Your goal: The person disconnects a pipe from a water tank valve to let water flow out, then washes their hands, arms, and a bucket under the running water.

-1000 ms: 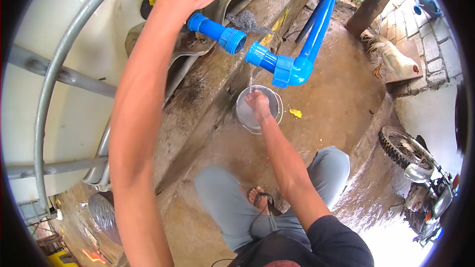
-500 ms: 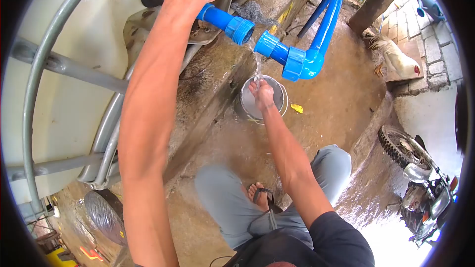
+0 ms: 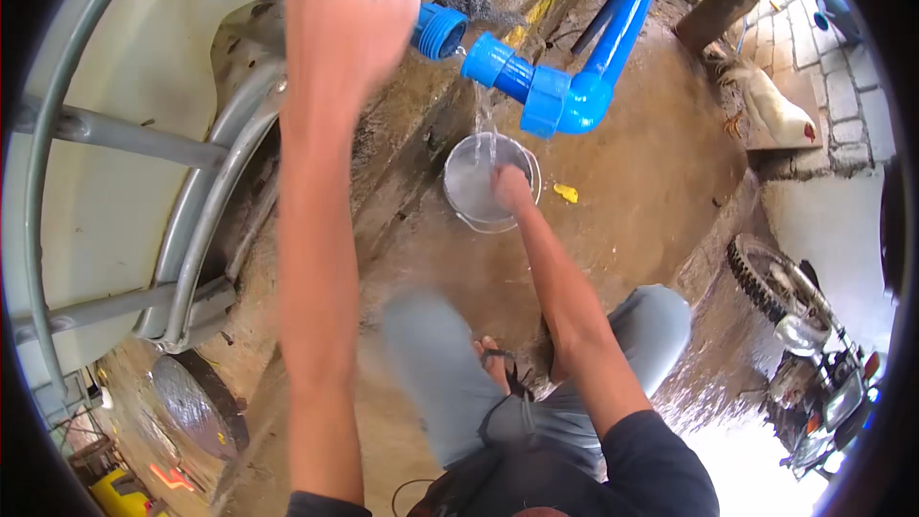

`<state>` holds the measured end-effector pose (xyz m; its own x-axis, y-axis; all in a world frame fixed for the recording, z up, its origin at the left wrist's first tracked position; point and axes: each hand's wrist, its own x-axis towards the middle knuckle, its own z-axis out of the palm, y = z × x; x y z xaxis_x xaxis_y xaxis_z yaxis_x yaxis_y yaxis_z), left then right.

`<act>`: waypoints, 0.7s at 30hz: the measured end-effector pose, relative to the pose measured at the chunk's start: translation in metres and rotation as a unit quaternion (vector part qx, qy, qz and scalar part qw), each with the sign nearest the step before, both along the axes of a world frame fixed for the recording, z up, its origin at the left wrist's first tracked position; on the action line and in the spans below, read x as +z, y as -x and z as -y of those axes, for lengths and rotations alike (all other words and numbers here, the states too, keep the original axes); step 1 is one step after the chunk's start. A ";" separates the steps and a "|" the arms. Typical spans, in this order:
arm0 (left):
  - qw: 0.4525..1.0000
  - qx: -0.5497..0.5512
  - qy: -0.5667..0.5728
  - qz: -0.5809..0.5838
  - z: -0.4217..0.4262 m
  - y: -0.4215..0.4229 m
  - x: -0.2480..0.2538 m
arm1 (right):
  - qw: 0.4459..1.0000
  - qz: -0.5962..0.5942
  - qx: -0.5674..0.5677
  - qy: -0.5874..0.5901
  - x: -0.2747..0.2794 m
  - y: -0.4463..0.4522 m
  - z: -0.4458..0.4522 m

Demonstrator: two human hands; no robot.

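Observation:
Water falls from the gap between a threaded blue pipe end [image 3: 441, 32] and a blue coupling [image 3: 486, 59] on the elbow pipe. Under it stands a round bucket [image 3: 469, 182] with water inside. My right hand [image 3: 512, 189] reaches into the bucket near the stream, its fingers hidden in the water or blurred. At the top, my left hand [image 3: 354, 14] is raised over the pipe by the tank, smeared by motion, and whether it touches the pipe cannot be made out.
A white tank [image 3: 182, 29] in a metal frame [image 3: 124, 137] fills the left. A yellow piece [image 3: 566, 193] lies right of the bucket. At the right are a white chicken [image 3: 780, 115], a motorcycle [image 3: 814, 364] and a wooden post [image 3: 737, 0].
The water stream has grown and now falls in wider strands into the bucket. My right hand is lower in the bucket. My left hand has moved left and nearer the camera.

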<state>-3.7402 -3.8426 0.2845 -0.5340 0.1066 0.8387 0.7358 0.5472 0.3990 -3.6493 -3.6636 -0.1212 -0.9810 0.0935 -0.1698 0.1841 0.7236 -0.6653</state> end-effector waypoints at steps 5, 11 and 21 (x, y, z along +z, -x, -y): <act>0.881 0.062 -0.162 0.440 -0.008 -0.160 -0.090 | 0.992 -0.052 0.094 -0.067 0.023 -0.004 -0.001; 0.687 0.328 -0.053 0.647 -0.073 -0.151 -0.316 | 0.832 -0.233 0.470 -0.182 0.014 0.049 -0.001; 0.802 0.258 -0.078 0.533 -0.066 -0.119 -0.368 | 0.775 0.270 0.487 -0.300 -0.061 0.022 -0.054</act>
<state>-3.6213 -3.7765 -0.0837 -0.8960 -0.4209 -0.1412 -0.3766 0.5521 0.7439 -3.6717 -3.6096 -0.1823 -0.4373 -0.4252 -0.7924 -0.5096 0.8432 -0.1712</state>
